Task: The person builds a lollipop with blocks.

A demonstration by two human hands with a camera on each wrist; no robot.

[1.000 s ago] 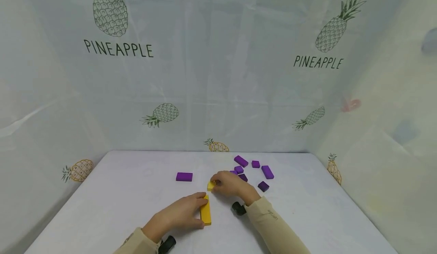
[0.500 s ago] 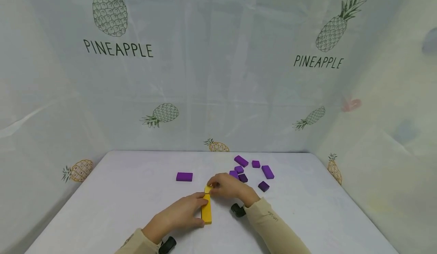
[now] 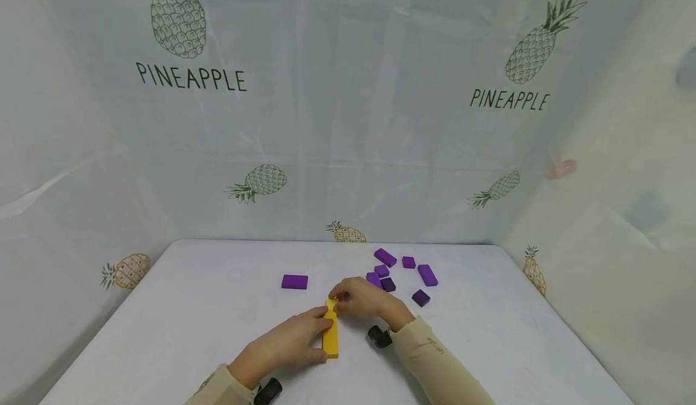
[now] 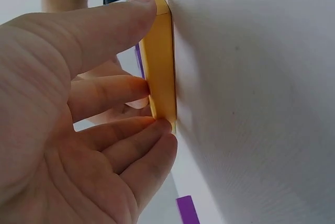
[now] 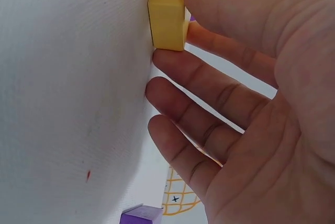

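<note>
A long yellow block (image 3: 330, 340) lies flat on the white table, pointing away from me. My left hand (image 3: 287, 340) grips it by its ends, thumb at the near end and fingertips around the far end and side, as the left wrist view shows. Against its far end sits a small yellow block (image 5: 167, 22), in line with it and paler in the right wrist view. The thumb and index finger of my right hand (image 3: 363, 300) hold the small block's sides. The middle fingertip is right at its far face, and the other fingers are spread beside the tabletop.
Several purple blocks (image 3: 428, 275) are scattered at the back right, beyond my right hand. One purple rectangular block (image 3: 295, 281) lies alone at the back left. A pale curtain (image 3: 348, 121) printed with pineapples stands along the table's back edge and sides.
My right hand has brought the small yellow block left, from apart and askew to flush in line with the long block's far end. My left hand has stayed on the long block.
</note>
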